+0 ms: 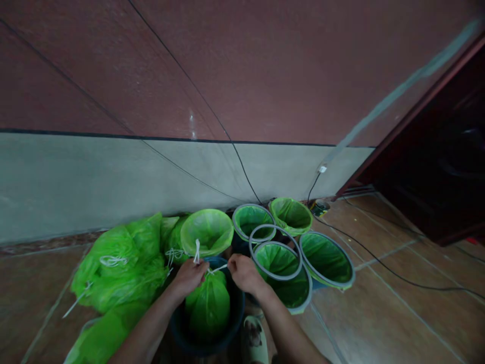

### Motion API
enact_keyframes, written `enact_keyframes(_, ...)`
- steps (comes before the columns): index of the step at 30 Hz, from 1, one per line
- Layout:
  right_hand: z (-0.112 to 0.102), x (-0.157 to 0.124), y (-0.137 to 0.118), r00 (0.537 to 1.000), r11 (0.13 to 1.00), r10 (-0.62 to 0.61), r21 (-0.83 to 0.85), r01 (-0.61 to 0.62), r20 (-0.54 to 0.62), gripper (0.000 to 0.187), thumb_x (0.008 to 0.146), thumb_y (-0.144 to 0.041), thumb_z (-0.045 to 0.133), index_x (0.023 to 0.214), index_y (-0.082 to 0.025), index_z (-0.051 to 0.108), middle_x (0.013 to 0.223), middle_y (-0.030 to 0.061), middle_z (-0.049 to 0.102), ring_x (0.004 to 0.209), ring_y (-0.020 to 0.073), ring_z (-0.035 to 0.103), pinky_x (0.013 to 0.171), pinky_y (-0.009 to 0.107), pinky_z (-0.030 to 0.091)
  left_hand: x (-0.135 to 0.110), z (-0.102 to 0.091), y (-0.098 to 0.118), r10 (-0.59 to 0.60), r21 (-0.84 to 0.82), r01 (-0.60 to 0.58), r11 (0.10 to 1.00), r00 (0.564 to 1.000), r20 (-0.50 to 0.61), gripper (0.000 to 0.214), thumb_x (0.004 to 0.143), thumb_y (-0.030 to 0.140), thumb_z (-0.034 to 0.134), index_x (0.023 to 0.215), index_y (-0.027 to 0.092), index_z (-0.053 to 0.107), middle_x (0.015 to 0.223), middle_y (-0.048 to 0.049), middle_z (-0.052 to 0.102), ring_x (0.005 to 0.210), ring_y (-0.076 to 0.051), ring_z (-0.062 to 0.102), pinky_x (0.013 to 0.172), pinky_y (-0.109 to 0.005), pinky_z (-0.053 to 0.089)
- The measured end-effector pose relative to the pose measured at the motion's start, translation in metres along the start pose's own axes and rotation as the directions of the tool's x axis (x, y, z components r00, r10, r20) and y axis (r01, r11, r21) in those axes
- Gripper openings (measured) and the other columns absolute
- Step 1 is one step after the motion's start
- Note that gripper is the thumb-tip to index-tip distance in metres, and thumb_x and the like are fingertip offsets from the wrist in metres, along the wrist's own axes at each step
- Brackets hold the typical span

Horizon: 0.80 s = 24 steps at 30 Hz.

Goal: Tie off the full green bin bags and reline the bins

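A green drawstring trash bag [208, 308], its neck gathered, sits inside a dark blue bin [178, 331] in front of me. My left hand [190, 276] is closed on one end of the bag's white drawstring, and a loop of it sticks up above the fingers. My right hand [244, 273] pinches the other end of the drawstring [219, 268], which runs taut from the bag's neck. Just behind my hands stands a bin lined with a light green bag [206, 230].
Several tied green bags [117, 258] lie heaped on the left. Lined bins [326, 258] stand to the right, with a loose grey ring [276, 275] across some. Black cables [397, 278] cross the tiled floor. A can [320, 207] stands by the wall, and a shoe [254, 338] shows below.
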State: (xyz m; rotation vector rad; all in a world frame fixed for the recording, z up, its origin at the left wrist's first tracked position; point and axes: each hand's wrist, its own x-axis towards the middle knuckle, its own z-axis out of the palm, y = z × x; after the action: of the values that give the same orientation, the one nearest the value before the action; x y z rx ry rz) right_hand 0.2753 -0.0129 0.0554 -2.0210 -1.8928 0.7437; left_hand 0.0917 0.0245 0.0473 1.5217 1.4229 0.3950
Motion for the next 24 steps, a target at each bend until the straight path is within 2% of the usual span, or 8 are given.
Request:
enact_keyframes(3, -0.002, -0.001, -0.004, 0.999, 0.985, -0.051, 0.168, 0.051, -0.005, 0.019, 0.087, -0.015, 0.049, 0.080, -0.015, 0.067, 0.078, 0.0058, 0.071, 0.073, 0.0152, 0.063, 0.068, 0.025, 0.041, -0.001, 0.011, 0.005, -0.080, -0.452, 0.096, 0.887, 0.995, 0.056, 0.039, 0.073, 0.054, 0.059, 0.060, 0.018, 0.051, 0.060, -0.0002, 0.059, 0.053, -0.013, 0.055, 0.051, -0.024, 0.040)
enact_keyframes(5, -0.003, -0.002, -0.005, 0.998, 0.957, -0.068, 0.284, 0.062, 0.012, 0.019, 0.088, -0.017, 0.050, 0.075, -0.015, 0.063, 0.067, 0.0017, 0.066, 0.062, 0.0115, 0.057, 0.060, 0.023, 0.037, -0.001, 0.016, 0.006, -0.121, -0.553, 0.124, 0.824, 0.992, 0.041, 0.048, 0.064, 0.063, 0.065, 0.058, 0.018, 0.050, 0.061, -0.0012, 0.060, 0.050, -0.011, 0.053, 0.049, -0.024, 0.039)
enact_keyframes(8, -0.004, -0.002, -0.005, 0.996, 0.926, -0.081, 0.374, 0.059, 0.042, 0.023, 0.087, -0.022, 0.052, 0.066, -0.016, 0.058, 0.058, -0.0022, 0.056, 0.053, 0.0086, 0.047, 0.054, 0.022, 0.031, -0.001, 0.018, 0.005, -0.121, -0.543, 0.106, 0.833, 0.993, 0.008, 0.050, 0.061, 0.064, 0.069, 0.059, 0.016, 0.054, 0.052, 0.0022, 0.054, 0.046, -0.009, 0.048, 0.048, -0.023, 0.037)
enact_keyframes(13, -0.003, 0.001, -0.006, 0.992, 0.868, -0.113, 0.491, 0.070, 0.058, 0.028, 0.085, -0.028, 0.056, 0.060, -0.015, 0.055, 0.053, -0.0038, 0.047, 0.052, 0.0079, 0.040, 0.052, 0.022, 0.028, 0.001, 0.020, 0.005, 0.088, -0.446, -0.021, 0.895, 0.987, 0.131, 0.035, 0.053, 0.038, 0.079, 0.074, 0.015, 0.065, 0.059, 0.0037, 0.057, 0.054, -0.010, 0.050, 0.052, -0.023, 0.039)
enact_keyframes(16, -0.003, 0.005, -0.011, 0.991, 0.735, -0.120, 0.676, 0.051, 0.056, 0.036, 0.089, -0.041, 0.050, 0.065, -0.015, 0.057, 0.054, -0.0026, 0.050, 0.048, 0.0082, 0.042, 0.049, 0.022, 0.030, 0.003, 0.026, 0.004, 0.164, -0.364, -0.102, 0.926, 0.976, 0.142, 0.032, 0.061, 0.045, 0.072, 0.067, 0.015, 0.062, 0.050, 0.0056, 0.049, 0.045, -0.008, 0.041, 0.048, -0.023, 0.033)
enact_keyframes(20, -0.002, 0.008, -0.014, 0.993, 0.526, 0.106, 0.844, -0.104, 0.056, 0.035, 0.092, -0.041, 0.039, 0.084, -0.015, 0.060, 0.061, -0.0014, 0.055, 0.044, 0.0086, 0.045, 0.046, 0.022, 0.036, 0.002, 0.030, 0.005, 0.192, -0.337, -0.151, 0.929, 0.977, 0.093, 0.032, 0.072, 0.049, 0.061, 0.065, 0.017, 0.058, 0.049, 0.0058, 0.047, 0.043, -0.009, 0.043, 0.047, -0.024, 0.032)
enact_keyframes(22, 0.002, 0.008, -0.012, 0.988, 0.530, 0.085, 0.834, -0.153, 0.127, 0.022, 0.087, -0.030, 0.044, 0.086, -0.016, 0.062, 0.063, -0.0017, 0.057, 0.046, 0.0088, 0.048, 0.046, 0.020, 0.038, 0.002, 0.029, 0.006, 0.211, -0.339, -0.174, 0.925, 0.975, 0.076, 0.030, 0.074, 0.047, 0.059, 0.067, 0.018, 0.058, 0.050, 0.0052, 0.050, 0.044, -0.010, 0.045, 0.048, -0.024, 0.034)
enact_keyframes(24, 0.006, 0.007, -0.009, 0.978, 0.596, -0.035, 0.790, -0.145, 0.206, 0.015, 0.078, -0.020, 0.048, 0.080, -0.017, 0.063, 0.062, -0.0021, 0.058, 0.049, 0.0088, 0.050, 0.048, 0.019, 0.038, 0.003, 0.027, 0.006, 0.225, -0.342, -0.193, 0.920, 0.973, 0.055, 0.029, 0.075, 0.046, 0.058, 0.069, 0.018, 0.059, 0.050, 0.0045, 0.052, 0.045, -0.011, 0.047, 0.049, -0.024, 0.035)
